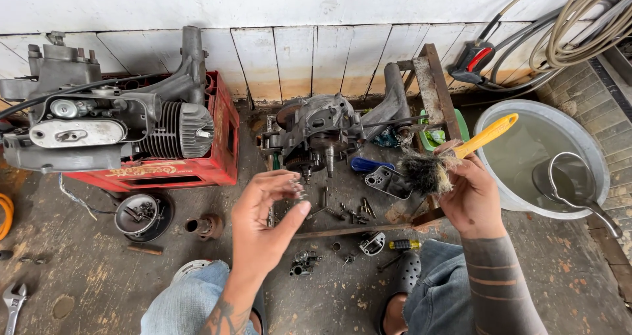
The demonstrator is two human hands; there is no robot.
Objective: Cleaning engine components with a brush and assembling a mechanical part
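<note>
Steel spring (298, 190), small and coiled, is pinched between thumb and fingertips of the left hand (263, 220), just left of frame centre. Right hand (471, 200), at 3 o'clock from it, is closed on a yellow-handled brush (447, 160). Risk: the light pinch could slip under brush strokes, and the spring would likely drop among the loose parts (349, 213) on the concrete floor (92, 276) at 6 o'clock and be hard to find
</note>
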